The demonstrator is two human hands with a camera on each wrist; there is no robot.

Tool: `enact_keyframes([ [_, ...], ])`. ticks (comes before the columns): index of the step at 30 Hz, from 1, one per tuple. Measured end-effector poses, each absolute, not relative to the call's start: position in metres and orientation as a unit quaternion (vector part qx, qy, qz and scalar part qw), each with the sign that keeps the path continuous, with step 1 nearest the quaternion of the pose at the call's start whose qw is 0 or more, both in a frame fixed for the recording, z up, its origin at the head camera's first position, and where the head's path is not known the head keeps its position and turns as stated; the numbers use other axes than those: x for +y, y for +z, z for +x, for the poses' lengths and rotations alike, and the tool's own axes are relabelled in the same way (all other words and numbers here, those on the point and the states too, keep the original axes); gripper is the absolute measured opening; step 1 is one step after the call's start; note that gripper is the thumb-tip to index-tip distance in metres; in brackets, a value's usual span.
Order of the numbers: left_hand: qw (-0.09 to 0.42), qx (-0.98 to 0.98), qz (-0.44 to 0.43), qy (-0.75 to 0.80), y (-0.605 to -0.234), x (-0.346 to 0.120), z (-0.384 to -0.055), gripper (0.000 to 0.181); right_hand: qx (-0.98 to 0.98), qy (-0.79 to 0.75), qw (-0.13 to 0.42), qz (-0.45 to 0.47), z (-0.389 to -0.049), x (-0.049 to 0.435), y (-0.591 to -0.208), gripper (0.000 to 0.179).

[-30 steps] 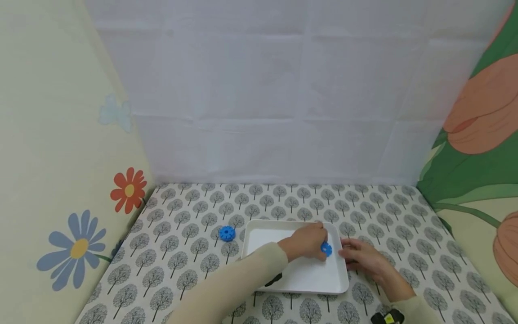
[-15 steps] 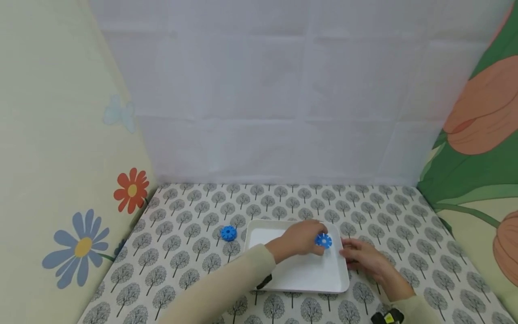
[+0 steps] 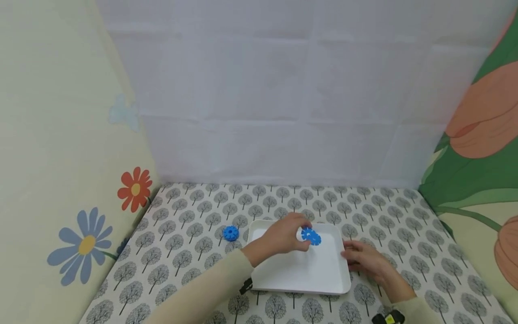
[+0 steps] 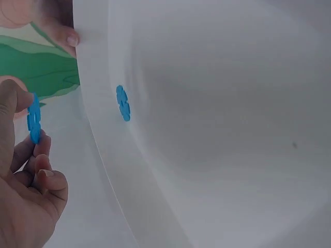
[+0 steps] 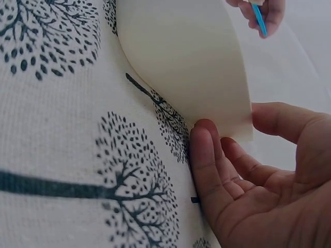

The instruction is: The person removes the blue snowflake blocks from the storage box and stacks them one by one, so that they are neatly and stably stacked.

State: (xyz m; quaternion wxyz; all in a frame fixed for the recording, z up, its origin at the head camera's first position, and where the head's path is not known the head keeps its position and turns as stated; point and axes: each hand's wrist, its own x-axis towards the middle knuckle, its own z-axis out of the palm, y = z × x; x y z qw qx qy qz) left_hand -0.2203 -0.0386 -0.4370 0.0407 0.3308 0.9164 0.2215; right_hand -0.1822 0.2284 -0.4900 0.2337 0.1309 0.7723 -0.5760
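My left hand pinches a blue notched snowflake disc between thumb and fingertips, above the white tray. In the left wrist view the disc is seen nearly edge-on. A second blue snowflake disc shows inside the tray, close to one wall; in the head view it partly overlaps the held one. At the tray's right edge, my right hand grips the side, with its thumb at the rim and its fingers against the outer wall low down, as the right wrist view shows.
Left of the tray, a thick blue piece, apparently several snowflake discs stacked, sits on the tree-print tablecloth. A white sheet hangs behind the table. Flower-painted panels stand at both sides.
My left hand has risen and moved left with the disc. The second disc has come into sight beside the held one. My right hand has stayed at the tray's edge.
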Motion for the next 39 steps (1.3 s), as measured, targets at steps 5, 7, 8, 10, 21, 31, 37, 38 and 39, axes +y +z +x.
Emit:
enact_keyframes([
  [5, 0.024, 0.917, 0.312, 0.249, -0.438, -0.061, -0.216, 0.040, 0.775, -0.572, 0.229, 0.138, -0.182, 0.228, -0.493, 0.054],
  [7, 0.018, 0.916, 0.305, 0.261, -0.438, -0.070, -0.216, 0.040, 0.775, -0.571, 0.229, 0.142, -0.183, 0.228, -0.493, 0.055],
  [8, 0.017, 0.916, 0.301, 0.266, -0.438, -0.074, -0.216, 0.040, 0.775, -0.571, 0.230, 0.140, -0.183, 0.229, -0.493, 0.055],
  [10, 0.013, 0.913, 0.296, 0.279, -0.438, -0.082, -0.215, 0.039, 0.773, -0.573, 0.231, 0.143, -0.183, 0.229, -0.492, 0.056],
  [21, -0.009, 0.913, 0.268, 0.306, -0.437, -0.132, -0.215, 0.040, 0.774, -0.572, 0.233, 0.136, -0.184, 0.230, -0.488, 0.054],
  [31, -0.012, 0.926, 0.185, 0.328, -0.443, -0.177, -0.211, 0.040, 0.773, -0.576, 0.232, 0.132, -0.183, 0.226, -0.486, 0.060],
  [37, -0.005, 0.928, 0.154, 0.338, -0.448, -0.200, -0.209, 0.042, 0.767, -0.578, 0.243, 0.138, -0.183, 0.227, -0.484, 0.062],
  [38, -0.007, 0.928, 0.152, 0.339, -0.449, -0.203, -0.209, 0.042, 0.765, -0.579, 0.245, 0.138, -0.183, 0.227, -0.484, 0.063],
  [39, -0.010, 0.928, 0.152, 0.340, -0.449, -0.207, -0.209, 0.042, 0.763, -0.581, 0.245, 0.142, -0.184, 0.227, -0.484, 0.063],
])
